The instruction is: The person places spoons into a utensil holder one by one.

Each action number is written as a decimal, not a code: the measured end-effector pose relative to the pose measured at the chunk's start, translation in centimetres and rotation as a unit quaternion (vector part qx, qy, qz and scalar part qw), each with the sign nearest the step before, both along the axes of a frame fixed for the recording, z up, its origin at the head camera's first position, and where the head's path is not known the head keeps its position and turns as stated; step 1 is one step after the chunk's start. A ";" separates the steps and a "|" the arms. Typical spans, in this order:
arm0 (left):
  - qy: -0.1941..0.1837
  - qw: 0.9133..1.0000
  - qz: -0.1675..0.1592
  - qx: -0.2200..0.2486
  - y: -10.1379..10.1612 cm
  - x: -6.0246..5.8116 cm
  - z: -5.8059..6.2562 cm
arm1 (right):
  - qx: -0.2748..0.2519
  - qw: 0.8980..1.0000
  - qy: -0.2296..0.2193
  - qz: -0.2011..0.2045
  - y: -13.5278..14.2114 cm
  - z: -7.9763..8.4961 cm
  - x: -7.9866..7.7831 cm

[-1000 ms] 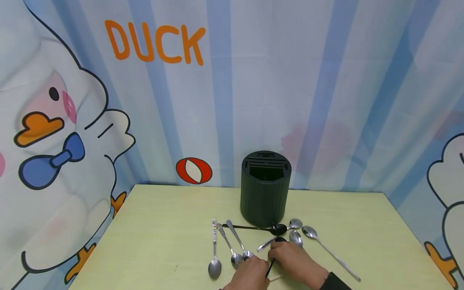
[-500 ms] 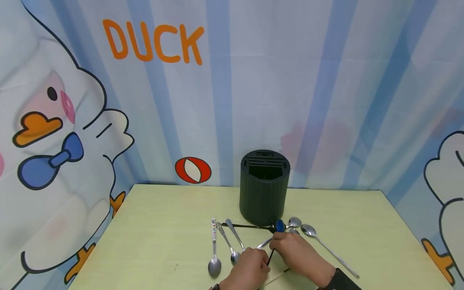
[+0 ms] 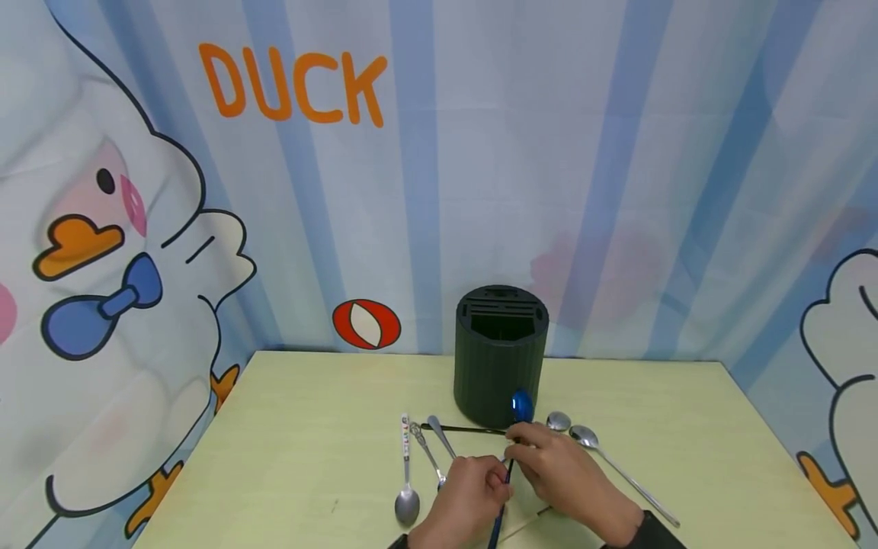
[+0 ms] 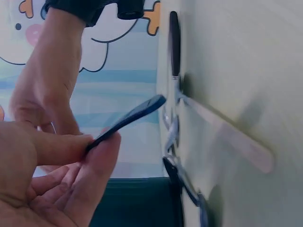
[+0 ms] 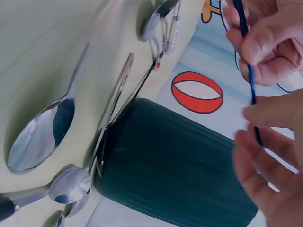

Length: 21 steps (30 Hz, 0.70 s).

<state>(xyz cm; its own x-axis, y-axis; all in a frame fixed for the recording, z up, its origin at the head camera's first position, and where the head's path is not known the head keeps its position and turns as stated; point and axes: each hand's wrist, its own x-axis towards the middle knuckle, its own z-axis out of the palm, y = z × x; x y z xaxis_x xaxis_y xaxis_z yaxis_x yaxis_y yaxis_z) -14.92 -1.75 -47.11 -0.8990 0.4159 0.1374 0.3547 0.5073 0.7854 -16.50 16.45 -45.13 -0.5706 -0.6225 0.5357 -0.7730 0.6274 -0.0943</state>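
A blue spoon (image 3: 523, 406) is held tilted above the table, its bowl overlapping the front of the dark green utensil holder (image 3: 497, 374) in the head view. My left hand (image 3: 466, 496) pinches its handle between thumb and forefinger, and the handle's flat end (image 4: 142, 109) sticks out past them. My right hand (image 3: 565, 476) holds the same spoon closer to the bowl, thumb on one side and fingers loosely on the other. In the right wrist view both hands line up along the thin dark blue handle (image 5: 251, 78), while the bowl is hidden there.
Left of my hands lie a spoon with a patterned white handle (image 3: 406, 503) and other metal spoons. A long silver spoon (image 3: 624, 476) slants to the right. A black handle (image 3: 466, 429) lies before the holder, and a light wooden-looking handle (image 4: 241, 139) lies close to my hands.
The blue spoon has come up off the table and tilted, its bowl now higher and before the holder. Both hands rose with it, further away from me.
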 end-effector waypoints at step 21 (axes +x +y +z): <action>-0.010 0.982 -0.032 0.188 -0.6 0.9 2.0 | -0.488 0.795 -0.349 -0.088 -2.1 3.8 2.4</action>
<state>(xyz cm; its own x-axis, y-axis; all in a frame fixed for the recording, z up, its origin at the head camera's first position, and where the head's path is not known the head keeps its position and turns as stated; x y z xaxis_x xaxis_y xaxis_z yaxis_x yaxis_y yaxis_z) -14.02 -2.40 -45.10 -0.8769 0.3943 0.2749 0.3593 0.1580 0.9197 -14.13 14.40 -41.34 -0.9733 0.0177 0.2286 -0.2264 0.0838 -0.9704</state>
